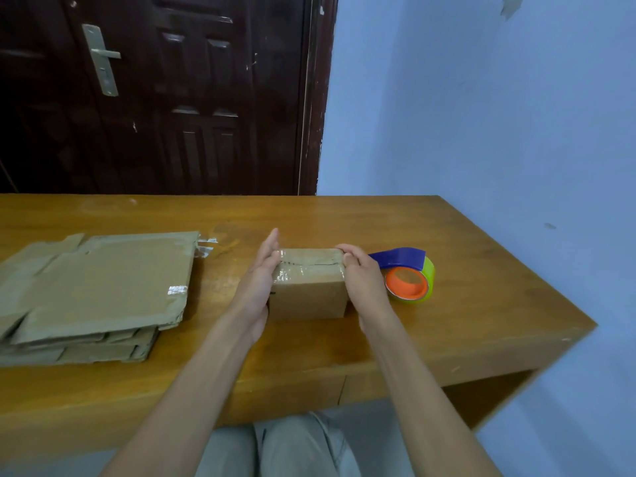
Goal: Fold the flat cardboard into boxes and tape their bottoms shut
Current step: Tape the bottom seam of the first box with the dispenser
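Cardboard stack [86, 290] cut off left

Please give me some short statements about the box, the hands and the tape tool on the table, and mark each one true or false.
1. The box stands between the left hand and the right hand. True.
2. Clear tape covers the box's top seam. True.
3. The tape dispenser is held in the right hand. False: it lies on the table, beside that hand.
4. The flat cardboard stack lies right of the box. False: it lies left.
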